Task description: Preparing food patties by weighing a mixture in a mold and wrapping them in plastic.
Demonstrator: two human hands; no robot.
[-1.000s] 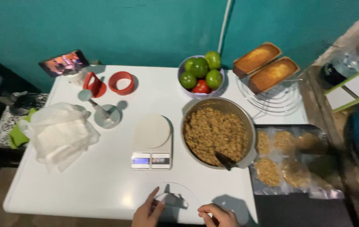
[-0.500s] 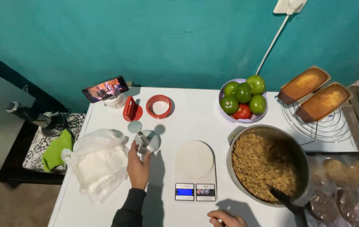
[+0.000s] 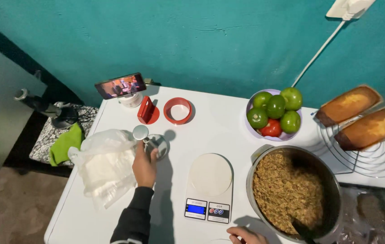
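The left hand (image 3: 144, 166) is closed around the stem of a metal press (image 3: 149, 142) standing on the white surface (image 3: 219, 131), a crumpled plastic bag (image 3: 104, 165) touching its outer side. The right hand (image 3: 245, 236), fingers curled, rests near the kitchen scale (image 3: 209, 187); whether it holds anything I cannot tell.

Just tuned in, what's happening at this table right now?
A person's left hand grips a small metal press standing on the white table, beside a pile of clear plastic bags. The right hand rests at the table's near edge, its fingers only partly in view. A kitchen scale sits in front, with a pot of crumbly browned mixture to its right.
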